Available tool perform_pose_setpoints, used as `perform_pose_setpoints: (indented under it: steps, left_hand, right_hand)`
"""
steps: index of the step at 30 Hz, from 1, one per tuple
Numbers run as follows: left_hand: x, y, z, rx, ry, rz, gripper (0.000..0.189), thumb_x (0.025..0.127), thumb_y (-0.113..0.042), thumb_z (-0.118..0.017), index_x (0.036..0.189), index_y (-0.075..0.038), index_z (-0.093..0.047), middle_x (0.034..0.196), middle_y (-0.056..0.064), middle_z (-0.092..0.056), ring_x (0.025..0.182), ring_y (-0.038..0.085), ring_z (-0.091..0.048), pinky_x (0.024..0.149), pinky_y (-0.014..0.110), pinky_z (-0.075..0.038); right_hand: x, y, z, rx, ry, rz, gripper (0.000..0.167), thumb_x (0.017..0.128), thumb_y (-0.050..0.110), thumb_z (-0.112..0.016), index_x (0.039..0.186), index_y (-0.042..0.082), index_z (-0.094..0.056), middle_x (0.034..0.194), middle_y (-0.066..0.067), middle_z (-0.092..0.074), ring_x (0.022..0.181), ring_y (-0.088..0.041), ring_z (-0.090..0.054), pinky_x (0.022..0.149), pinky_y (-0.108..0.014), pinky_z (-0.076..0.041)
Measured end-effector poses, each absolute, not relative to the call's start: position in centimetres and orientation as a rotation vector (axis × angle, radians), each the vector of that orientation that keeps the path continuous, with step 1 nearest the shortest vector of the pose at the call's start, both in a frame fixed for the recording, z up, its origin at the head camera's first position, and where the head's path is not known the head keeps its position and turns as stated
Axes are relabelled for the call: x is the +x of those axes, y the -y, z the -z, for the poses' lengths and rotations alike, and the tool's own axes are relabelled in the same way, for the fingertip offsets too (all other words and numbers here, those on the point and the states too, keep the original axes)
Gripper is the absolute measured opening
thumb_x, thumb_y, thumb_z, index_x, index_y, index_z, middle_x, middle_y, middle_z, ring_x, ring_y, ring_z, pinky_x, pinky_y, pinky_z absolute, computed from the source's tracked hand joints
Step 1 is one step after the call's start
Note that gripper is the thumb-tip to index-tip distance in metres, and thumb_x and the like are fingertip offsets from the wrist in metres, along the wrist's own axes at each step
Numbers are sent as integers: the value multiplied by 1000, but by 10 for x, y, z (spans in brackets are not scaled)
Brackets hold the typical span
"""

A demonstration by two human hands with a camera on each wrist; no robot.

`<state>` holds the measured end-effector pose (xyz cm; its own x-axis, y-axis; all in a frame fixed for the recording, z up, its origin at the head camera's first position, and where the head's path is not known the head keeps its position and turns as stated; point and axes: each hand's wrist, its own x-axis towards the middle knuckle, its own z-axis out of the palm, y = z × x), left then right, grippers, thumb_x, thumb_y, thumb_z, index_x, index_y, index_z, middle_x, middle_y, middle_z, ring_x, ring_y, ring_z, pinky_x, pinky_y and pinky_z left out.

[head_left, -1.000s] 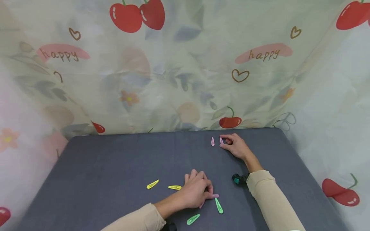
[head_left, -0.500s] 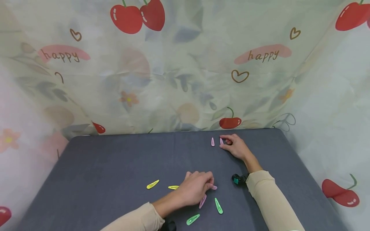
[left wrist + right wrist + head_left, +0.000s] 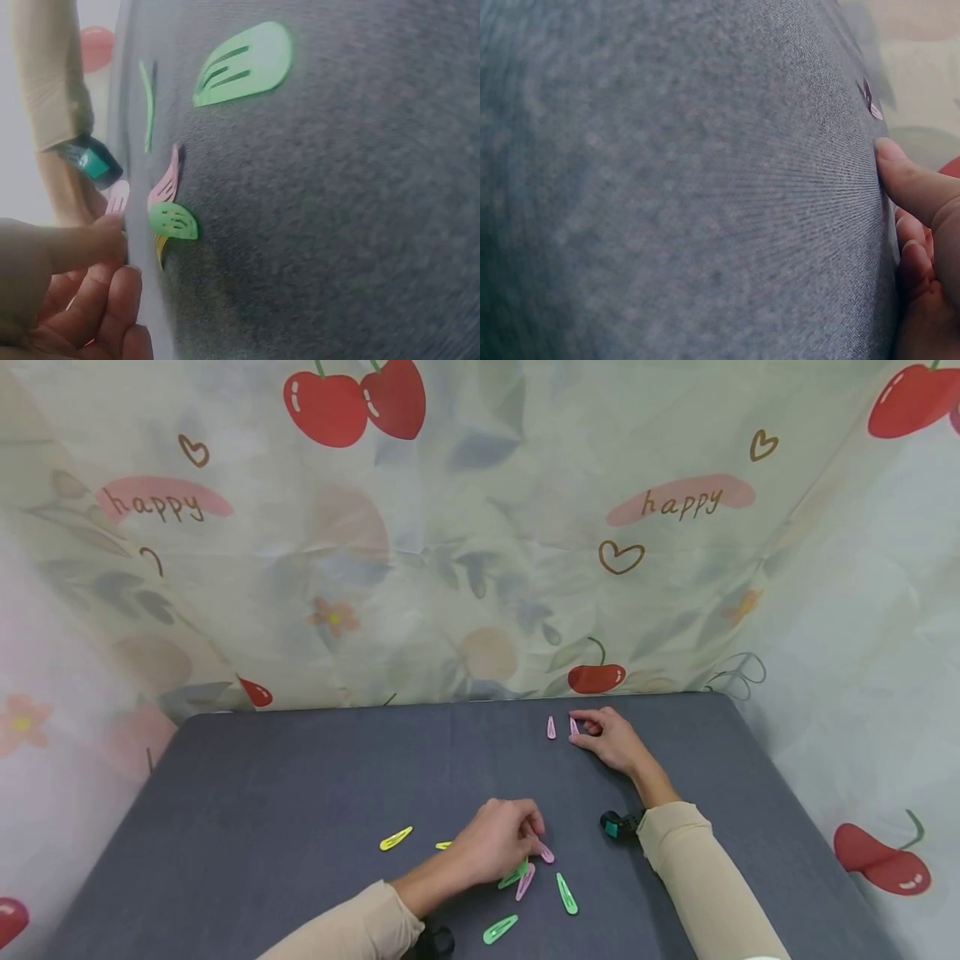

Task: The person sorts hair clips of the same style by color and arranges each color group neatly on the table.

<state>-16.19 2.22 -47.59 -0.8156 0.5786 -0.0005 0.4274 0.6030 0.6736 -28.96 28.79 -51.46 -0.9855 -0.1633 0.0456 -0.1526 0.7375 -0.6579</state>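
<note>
Pink hair clip [image 3: 547,853] in left hand [image 3: 498,837], thumb and forefinger pinching one end, rounded end jutting out; probably light, stiff, slick, best held by flat faces. Loose pink clip [image 3: 525,882] near fingers. Right hand [image 3: 611,743]: thumb, forefinger pinching far pink clip [image 3: 574,727] on surface [image 3: 300,793].

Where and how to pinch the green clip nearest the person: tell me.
Probably best from above, pinching both long edges near the broad rounded end: the green clip lies flat on the table, its narrow tip pointing away and right, so the broad end offers more.
</note>
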Motion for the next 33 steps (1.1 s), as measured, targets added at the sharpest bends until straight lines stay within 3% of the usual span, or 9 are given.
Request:
perform_pose_setpoints:
  steps: [5, 11, 17, 23, 27, 33]
  left_hand:
    - [-170, -18, 473, 918, -2611, -989, 10, 88, -12, -78, 81, -19, -76, 72, -12, -66, 63, -5, -52, 60, 14, -43]
    - [-189, -6, 467, 1002, -2588, -836, 14, 95, -11, -71, 95, -18, -83, 87, -8, -73, 79, 0, -63, 71, 17, -50]
    - [-215, -2, 465, 880, -2627, -767, 4, 89, -11, -77, 91, -14, -75, 77, -8, -72, 64, 3, -59, 60, 20, -47]
    - [-233, -6, 468, 825, -2712, -740, 19, 78, -16, -89, 78, -17, -70, 66, -10, -62, 57, 5, -51, 56, 21, -42]
    - [-237, -13, 474, 826, -2683, -825, 11, 82, -12, -84, 89, -14, -75, 72, -9, -67, 62, 4, -55, 61, 21, -44]
    - [-242, -23, 481, 731, -2601, -1097, 15, 85, -4, -78, 99, -10, -74, 81, -4, -72, 68, 2, -61, 67, 20, -50]
  right_hand:
    - [-289, -287, 514, -242, -2907, 1091, 46, 94, 24, -75, 137, 9, -65, 103, -9, -55, 91, -20, -48, 84, -35, -39]
    - [-288, -286, 513, -237, -2917, 1073, 47, 94, 25, -74, 137, 9, -65, 103, -9, -55, 91, -20, -49, 84, -35, -40]
    - [-288, -286, 513, -238, -2919, 1070, 47, 95, 24, -74, 137, 9, -64, 103, -9, -55, 91, -20, -49, 84, -35, -40]
    - [-289, -288, 514, -254, -2917, 1077, 47, 95, 24, -74, 137, 8, -64, 104, -11, -56, 91, -19, -49, 84, -36, -41]
    - [-289, -288, 515, -238, -2920, 1082, 46, 94, 24, -75, 136, 9, -65, 104, -10, -56, 91, -20, -50, 85, -36, -41]
    - [-290, -289, 517, -230, -2919, 1104, 46, 93, 25, -76, 135, 11, -66, 103, -9, -57, 92, -20, -51, 85, -35, -41]
